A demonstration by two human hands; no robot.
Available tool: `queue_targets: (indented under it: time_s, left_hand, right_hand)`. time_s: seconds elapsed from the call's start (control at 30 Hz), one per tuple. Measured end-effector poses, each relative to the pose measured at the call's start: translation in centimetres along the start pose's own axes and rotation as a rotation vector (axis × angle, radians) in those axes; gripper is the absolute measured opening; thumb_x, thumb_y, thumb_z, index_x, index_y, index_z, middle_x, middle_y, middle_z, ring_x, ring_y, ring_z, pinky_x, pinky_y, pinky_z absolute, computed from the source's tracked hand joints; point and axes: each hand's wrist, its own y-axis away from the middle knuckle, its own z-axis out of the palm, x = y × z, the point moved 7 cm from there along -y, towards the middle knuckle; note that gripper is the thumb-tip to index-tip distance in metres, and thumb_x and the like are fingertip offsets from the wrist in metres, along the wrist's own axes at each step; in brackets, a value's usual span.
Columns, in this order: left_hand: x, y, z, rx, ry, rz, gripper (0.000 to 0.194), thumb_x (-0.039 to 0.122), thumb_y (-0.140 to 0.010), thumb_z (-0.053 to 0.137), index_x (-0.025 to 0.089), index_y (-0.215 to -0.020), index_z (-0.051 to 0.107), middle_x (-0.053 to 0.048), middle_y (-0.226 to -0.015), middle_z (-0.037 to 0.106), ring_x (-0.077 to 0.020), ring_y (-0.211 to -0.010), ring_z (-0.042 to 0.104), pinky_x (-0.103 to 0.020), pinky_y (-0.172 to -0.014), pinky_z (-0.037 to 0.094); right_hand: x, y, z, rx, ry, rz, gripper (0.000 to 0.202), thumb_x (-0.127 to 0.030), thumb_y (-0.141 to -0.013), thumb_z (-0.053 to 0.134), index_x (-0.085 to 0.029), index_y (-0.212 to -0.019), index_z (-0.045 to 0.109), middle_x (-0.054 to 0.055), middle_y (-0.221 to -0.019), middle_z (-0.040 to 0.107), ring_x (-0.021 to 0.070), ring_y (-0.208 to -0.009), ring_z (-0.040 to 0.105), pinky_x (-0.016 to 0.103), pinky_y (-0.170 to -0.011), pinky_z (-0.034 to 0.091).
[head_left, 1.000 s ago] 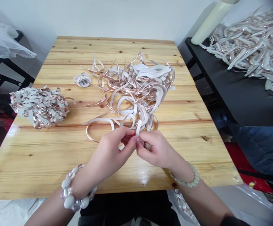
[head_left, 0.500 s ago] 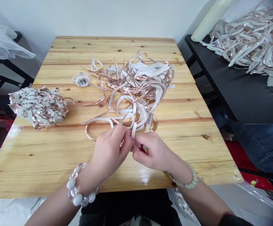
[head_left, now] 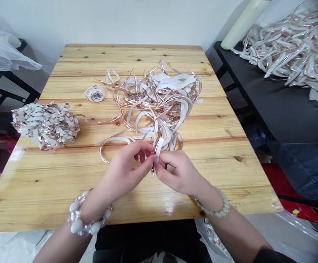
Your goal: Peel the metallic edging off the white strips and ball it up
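A short white strip with a rose-gold edge point(head_left: 159, 147) stands up between my two hands, over the near middle of the table. My right hand point(head_left: 179, 171) pinches it low down between thumb and bent fingers. From the other side, my left hand point(head_left: 130, 164) has its thumb and fingertips on the same strip, the other fingers curled. Part of the strip is hidden behind the fingertips. Just beyond my hands lies a tangled heap of white and rose-gold strips point(head_left: 172, 98).
A bundle of crinkled white and rose-gold strips point(head_left: 46, 126) lies at the table's left, with a white wristwatch point(head_left: 95, 94) behind it. A black table point(head_left: 279, 120) on the right carries a large strip pile point(head_left: 293, 51) and a pale roll point(head_left: 243, 23). Sheer plastic point(head_left: 8, 51) hangs at left.
My left hand has shifted slightly left and loosened, its fingers lifting apart from the thumb. The strip's upper end has tilted a little to the right. My right hand has barely moved.
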Motion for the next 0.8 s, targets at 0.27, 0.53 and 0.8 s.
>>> queue_targets:
  time_s: [0.27, 0.53, 0.8]
  left_hand:
    - [0.3, 0.8, 0.5, 0.059, -0.371, 0.116, 0.01, 0.016, -0.088, 0.052, 0.016, -0.081, 0.06, 0.0, -0.07, 0.063, -0.0116, -0.06, 0.054, -0.023, -0.056, 0.041]
    - [1.2, 0.9, 0.7, 0.11, -0.595, 0.239, 0.014, 0.016, -0.087, 0.049, 0.017, -0.074, 0.054, 0.0, -0.064, 0.057, -0.0118, -0.056, 0.049, -0.025, -0.055, 0.038]
    - [0.3, 0.6, -1.9, 0.237, -0.456, 0.088, 0.009, 0.012, -0.084, 0.046, 0.019, -0.079, 0.046, 0.003, -0.064, 0.051, -0.0102, -0.056, 0.045, -0.023, -0.054, 0.037]
  right_hand:
    - [0.0, -0.1, 0.3, 0.067, 0.24, -0.038, 0.023, -0.01, -0.076, 0.047, -0.021, -0.061, 0.034, -0.006, -0.05, 0.039, 0.0069, -0.043, 0.036, 0.02, -0.045, 0.028]
    - [0.1, 0.0, 0.7, 0.067, 0.286, -0.038, 0.023, -0.011, -0.075, 0.048, -0.021, -0.062, 0.032, -0.006, -0.05, 0.039, 0.0078, -0.043, 0.036, 0.021, -0.045, 0.027]
    - [-0.1, -0.1, 0.1, 0.055, 0.094, -0.011, 0.022, -0.006, -0.071, 0.049, -0.02, -0.059, 0.036, -0.007, -0.049, 0.037, 0.0051, -0.043, 0.033, 0.017, -0.044, 0.028]
